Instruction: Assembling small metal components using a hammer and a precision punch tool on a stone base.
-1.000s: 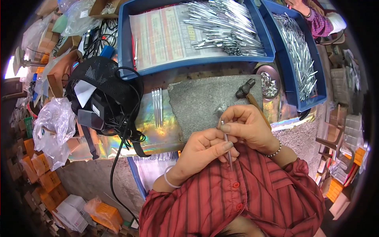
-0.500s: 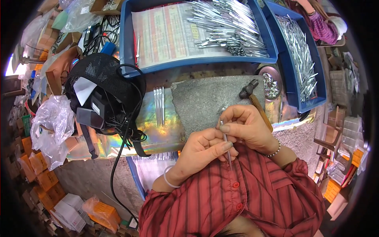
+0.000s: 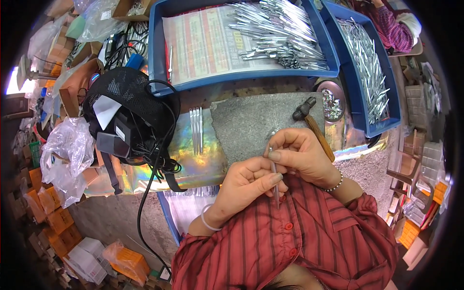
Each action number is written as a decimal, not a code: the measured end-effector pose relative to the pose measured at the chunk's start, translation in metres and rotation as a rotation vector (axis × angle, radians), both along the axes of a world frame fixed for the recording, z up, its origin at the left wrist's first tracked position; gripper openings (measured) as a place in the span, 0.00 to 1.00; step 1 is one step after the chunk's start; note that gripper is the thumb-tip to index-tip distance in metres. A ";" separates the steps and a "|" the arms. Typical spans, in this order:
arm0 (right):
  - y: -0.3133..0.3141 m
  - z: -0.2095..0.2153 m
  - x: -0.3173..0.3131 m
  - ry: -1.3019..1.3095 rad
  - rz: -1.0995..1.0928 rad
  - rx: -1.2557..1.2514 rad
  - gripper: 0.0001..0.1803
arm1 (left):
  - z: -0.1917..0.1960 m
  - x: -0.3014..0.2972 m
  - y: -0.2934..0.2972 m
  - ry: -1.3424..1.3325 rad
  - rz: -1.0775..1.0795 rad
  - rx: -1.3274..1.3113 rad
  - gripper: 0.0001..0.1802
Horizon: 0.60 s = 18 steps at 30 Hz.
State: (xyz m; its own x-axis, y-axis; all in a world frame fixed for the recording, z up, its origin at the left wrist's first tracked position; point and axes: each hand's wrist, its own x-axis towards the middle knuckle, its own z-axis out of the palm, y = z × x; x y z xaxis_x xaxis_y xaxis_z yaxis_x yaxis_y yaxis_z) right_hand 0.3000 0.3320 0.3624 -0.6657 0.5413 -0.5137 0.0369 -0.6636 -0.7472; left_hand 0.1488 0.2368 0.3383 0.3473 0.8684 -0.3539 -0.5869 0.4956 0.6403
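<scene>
A slim silver metal rod stands almost upright in front of my chest, held by both hands. My left hand is closed, its thumb and fingers pinching the rod at mid-length. My right hand pinches near its upper end with thumb and forefinger. Both hands are close together above the near edge of a grey stone slab. On the slab's right side lies a hammer with a wooden handle, just beyond my right hand. Several similar slim metal pieces lie side by side left of the slab.
Behind the slab is a blue tray with a pile of silver pieces; another blue tray holds more at right. A round dish contains small metal parts. A black mesh bag with cables sits left. Another person's checked sleeve shows far right.
The rod's lower end has swung slightly left between my fingers. Both hands keep their grip in nearly the same place. The whole view has shifted a little.
</scene>
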 end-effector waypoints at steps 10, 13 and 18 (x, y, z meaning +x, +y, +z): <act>0.001 0.000 0.010 0.113 -0.111 0.090 0.06 | -0.009 0.000 -0.009 -0.249 0.482 0.038 0.16; -0.004 -0.008 0.009 0.124 -0.008 0.439 0.10 | -0.016 -0.003 -0.011 -0.559 0.523 0.108 0.13; 0.001 0.012 0.020 -0.041 0.268 0.466 0.17 | -0.002 -0.015 -0.008 0.081 0.706 0.195 0.09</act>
